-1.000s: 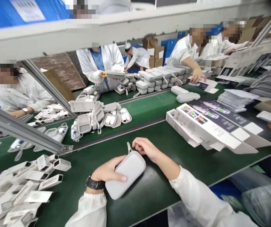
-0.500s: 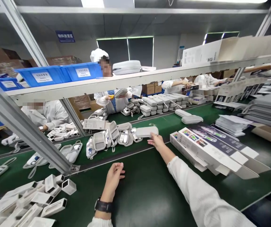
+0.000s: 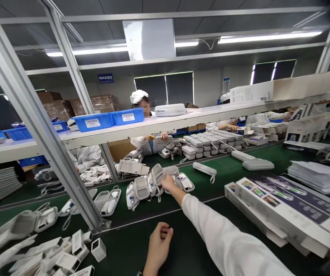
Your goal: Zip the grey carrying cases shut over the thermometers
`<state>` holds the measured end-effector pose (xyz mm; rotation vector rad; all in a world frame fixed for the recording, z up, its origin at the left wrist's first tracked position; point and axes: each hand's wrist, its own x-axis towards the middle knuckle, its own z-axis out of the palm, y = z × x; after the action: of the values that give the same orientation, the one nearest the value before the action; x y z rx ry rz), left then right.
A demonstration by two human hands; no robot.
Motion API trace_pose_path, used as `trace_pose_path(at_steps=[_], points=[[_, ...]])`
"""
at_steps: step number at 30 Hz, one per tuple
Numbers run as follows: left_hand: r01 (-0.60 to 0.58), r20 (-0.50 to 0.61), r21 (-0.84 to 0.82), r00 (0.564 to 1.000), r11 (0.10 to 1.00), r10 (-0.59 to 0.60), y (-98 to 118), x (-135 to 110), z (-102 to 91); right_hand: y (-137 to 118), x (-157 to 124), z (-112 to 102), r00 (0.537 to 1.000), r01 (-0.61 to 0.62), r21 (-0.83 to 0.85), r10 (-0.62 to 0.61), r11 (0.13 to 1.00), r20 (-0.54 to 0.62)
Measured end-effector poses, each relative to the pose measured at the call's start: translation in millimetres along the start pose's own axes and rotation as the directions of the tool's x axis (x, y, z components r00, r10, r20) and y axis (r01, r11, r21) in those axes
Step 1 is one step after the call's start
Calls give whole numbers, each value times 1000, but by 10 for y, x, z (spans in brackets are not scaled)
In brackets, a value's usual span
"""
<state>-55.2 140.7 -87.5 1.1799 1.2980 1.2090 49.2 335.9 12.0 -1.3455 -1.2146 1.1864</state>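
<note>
My right hand [image 3: 168, 184] reaches far forward onto the green conveyor belt [image 3: 211, 188], into a cluster of open grey zip cases [image 3: 142, 188] with white devices inside. Its fingertips are among the cases, so its grip is hidden. A closed grey case with a wrist strap [image 3: 204, 168] lies on the belt just right of the hand, apart from it. My left hand [image 3: 157, 245] rests on the near green table, its fingers curled in and nothing in them.
A slanted metal frame post [image 3: 52, 153] stands at the left. Small white boxes [image 3: 75, 253] are heaped at the lower left and long printed cartons [image 3: 282, 207] lie at the right. Across the belt, people in white coats work by stacked closed cases [image 3: 199, 143]. Blue bins [image 3: 104, 120] sit on the shelf.
My right hand carried the closed grey case from the near table out to the belt, let it go, then moved left to the open cases. My left hand released the case and stayed near. The view tilted up.
</note>
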Motion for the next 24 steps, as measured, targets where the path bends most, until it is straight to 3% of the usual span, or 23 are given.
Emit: trace_pose_path(at_steps=[4,9,12,14,16,17,20,22,24], points=[[87,31,-203,996,975,-83,-1,44,75,-92,-349,-110,997,-7,153,-4,988,72],[119,78,-547,993,829,-91,185,-35,321,102,-1265,-631,991,-27,313,-15,949,132],[121,86,-683,993,720,-85,336,-216,465,382,-1919,-875,999,37,205,-43,978,27],[182,150,-726,983,663,-105,434,-358,536,588,-2327,-982,978,202,-12,-202,979,-53],[271,226,-725,962,634,-153,513,-493,566,775,-2659,-1084,940,339,-171,-341,925,20],[316,251,-706,948,634,-194,537,-560,557,856,-2784,-1146,931,362,-172,-348,916,108],[464,291,-571,886,677,-361,514,-794,435,1024,-2983,-1370,925,229,50,-233,972,301],[550,371,-468,833,692,-411,440,-994,315,1056,-3009,-1510,934,132,180,-183,975,307],[588,483,-401,787,702,-384,372,-1201,205,1026,-3004,-1590,928,88,211,-157,973,337]])
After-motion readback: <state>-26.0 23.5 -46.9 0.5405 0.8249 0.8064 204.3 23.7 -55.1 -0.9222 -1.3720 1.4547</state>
